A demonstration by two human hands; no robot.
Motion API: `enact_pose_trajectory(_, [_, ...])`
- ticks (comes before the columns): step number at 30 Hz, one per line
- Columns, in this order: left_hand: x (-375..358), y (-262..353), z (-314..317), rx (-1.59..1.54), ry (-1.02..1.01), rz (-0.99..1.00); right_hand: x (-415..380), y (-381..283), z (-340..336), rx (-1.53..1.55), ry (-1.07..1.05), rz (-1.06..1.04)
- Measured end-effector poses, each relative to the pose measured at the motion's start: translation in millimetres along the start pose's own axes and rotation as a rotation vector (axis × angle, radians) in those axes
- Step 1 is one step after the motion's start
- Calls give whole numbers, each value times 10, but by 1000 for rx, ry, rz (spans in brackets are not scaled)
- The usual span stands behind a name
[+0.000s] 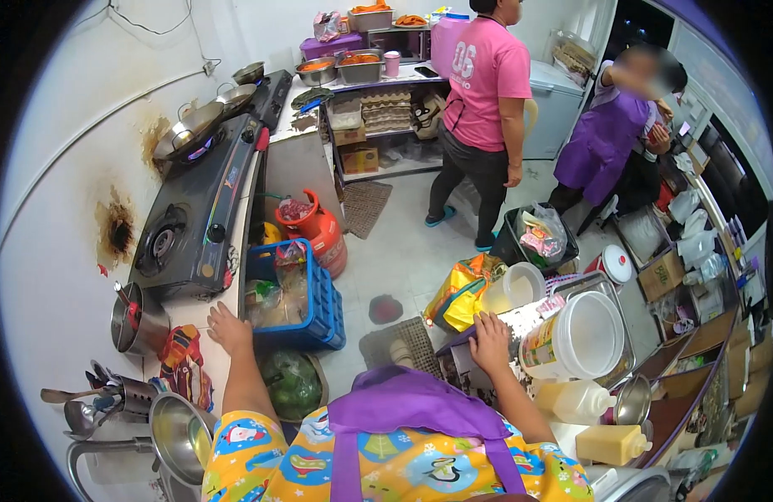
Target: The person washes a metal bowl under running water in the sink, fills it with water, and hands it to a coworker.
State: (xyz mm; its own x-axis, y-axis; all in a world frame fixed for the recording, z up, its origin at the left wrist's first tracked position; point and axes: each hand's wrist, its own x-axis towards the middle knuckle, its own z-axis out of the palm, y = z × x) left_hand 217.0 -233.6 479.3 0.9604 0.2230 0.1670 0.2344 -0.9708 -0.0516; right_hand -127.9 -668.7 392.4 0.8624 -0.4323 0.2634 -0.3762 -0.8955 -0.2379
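Observation:
My left hand (229, 329) lies with fingers spread on the counter edge at the left, just in front of the black gas stove (185, 222). Below it on the floor side is a blue crate (323, 314) with plastic bags in it. My right hand (489, 341) rests, fingers stretched out, on the edge of the right-hand table (516, 322). Neither hand holds anything. Close to the right hand are a yellow bag (457, 293), a clear plastic tub (520, 286) and a large white bucket (583, 335).
An orange gas cylinder (321, 238) stands behind the crate. A person in a pink shirt (487, 71) and another in a purple apron (608, 134) stand ahead. At left are a pot (139, 322) and a metal bowl (181, 435); yellow bottles (612, 445) sit at right.

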Motion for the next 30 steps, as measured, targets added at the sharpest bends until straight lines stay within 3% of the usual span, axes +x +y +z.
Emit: enact_pose_trajectory(30, [23, -34, 57, -11, 25, 17, -3, -6, 39, -7, 7, -12])
